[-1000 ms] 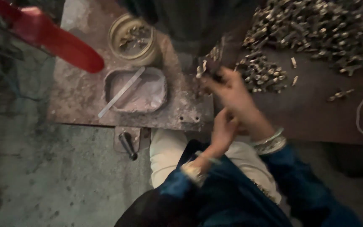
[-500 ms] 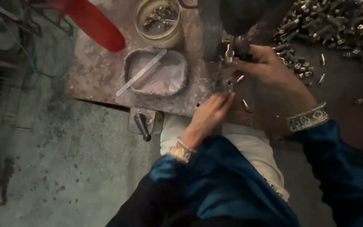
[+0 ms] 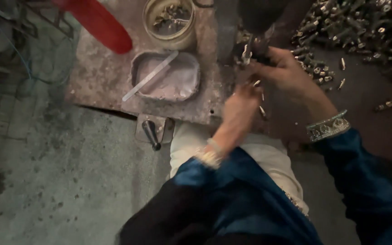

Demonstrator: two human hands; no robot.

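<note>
Worn metal surface [image 3: 100, 77] with rusty patches, shallow grey tray [image 3: 182, 84] holding a flat metal strip [image 3: 150, 76], round tin [image 3: 169, 20] of small parts behind it, red handle [image 3: 98, 20] at top left, dark lever knob [image 3: 150, 134] below the edge, stained concrete floor [image 3: 60, 181]

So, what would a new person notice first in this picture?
Probably the big heap of small metal parts at the top right of the dark bench. Next, the right hand and left hand working close together at the middle, with small parts between the fingers. At the top left, a red handle lies above a shallow metal tray.
</note>
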